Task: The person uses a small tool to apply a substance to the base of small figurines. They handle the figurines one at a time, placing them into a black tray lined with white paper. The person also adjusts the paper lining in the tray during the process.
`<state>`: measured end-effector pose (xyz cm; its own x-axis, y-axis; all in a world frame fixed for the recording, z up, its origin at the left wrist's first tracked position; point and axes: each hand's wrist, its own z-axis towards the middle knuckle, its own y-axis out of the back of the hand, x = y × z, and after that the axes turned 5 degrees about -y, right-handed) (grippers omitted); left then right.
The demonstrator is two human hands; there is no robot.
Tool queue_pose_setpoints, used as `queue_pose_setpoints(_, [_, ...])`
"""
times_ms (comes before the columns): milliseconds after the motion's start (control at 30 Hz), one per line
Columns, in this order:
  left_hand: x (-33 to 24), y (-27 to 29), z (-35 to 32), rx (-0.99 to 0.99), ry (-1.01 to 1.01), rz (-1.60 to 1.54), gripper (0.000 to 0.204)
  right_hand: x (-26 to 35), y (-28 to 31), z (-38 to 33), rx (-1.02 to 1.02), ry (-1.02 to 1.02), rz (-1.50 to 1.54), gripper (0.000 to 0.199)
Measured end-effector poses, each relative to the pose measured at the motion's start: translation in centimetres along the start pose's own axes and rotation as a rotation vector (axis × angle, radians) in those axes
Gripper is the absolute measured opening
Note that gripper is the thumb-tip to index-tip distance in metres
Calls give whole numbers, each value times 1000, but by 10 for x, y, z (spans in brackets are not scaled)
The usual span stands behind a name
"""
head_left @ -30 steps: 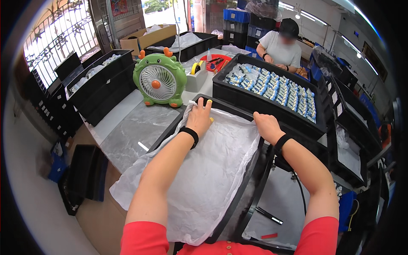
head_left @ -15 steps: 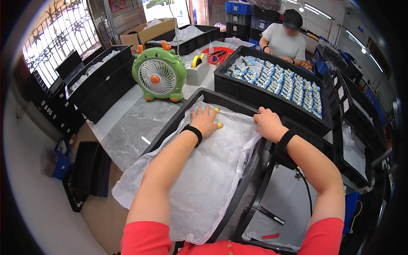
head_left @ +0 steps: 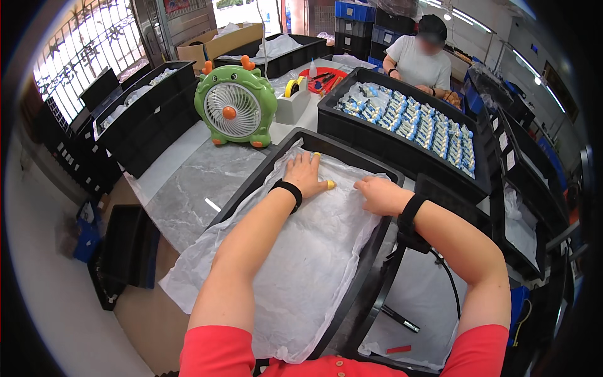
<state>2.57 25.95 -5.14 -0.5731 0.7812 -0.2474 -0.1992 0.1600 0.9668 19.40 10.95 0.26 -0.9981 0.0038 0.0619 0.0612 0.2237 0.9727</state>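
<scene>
Head view: a thin, crinkled white sheet (head_left: 295, 270) lies in a long black plastic tray (head_left: 342, 150) in front of the person, lining its inside and spilling over the left rim toward the near end. The left hand (head_left: 304, 176) rests on the sheet near the tray's far left corner, fingers spread apart, with yellow coverings on the thumb and one finger. The right hand (head_left: 381, 196) is at the sheet by the far right corner, its fingers bent and drawn together; whether they pinch the sheet cannot be told.

Just right of the tray, a second black tray lined with white (head_left: 372, 309) holds a slim black bar (head_left: 399, 318) and a short red strip (head_left: 399, 349). Beyond the far rim stands a large, deep black crate (head_left: 336, 124) with rows of small blue-and-white parts (head_left: 411, 122).

On the grey marble-patterned desk (head_left: 198, 185), to the left of the crate, are a green animal-shaped fan (head_left: 232, 110), a pale grey tape dispenser with a yellow roll (head_left: 292, 110) and a round red dish (head_left: 338, 73) of tools. At the far side of the crate sits a co-worker in a white shirt and dark cap (head_left: 419, 63).
</scene>
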Motion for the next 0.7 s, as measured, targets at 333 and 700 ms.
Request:
queue_pose_setpoints(333, [-4, 5, -6, 90, 65, 74, 92, 1, 3, 7, 310, -195, -150, 70])
queue_pose_setpoints(700, [-3, 4, -2, 168, 80, 46, 93, -2, -1, 6, 289, -181, -162, 75])
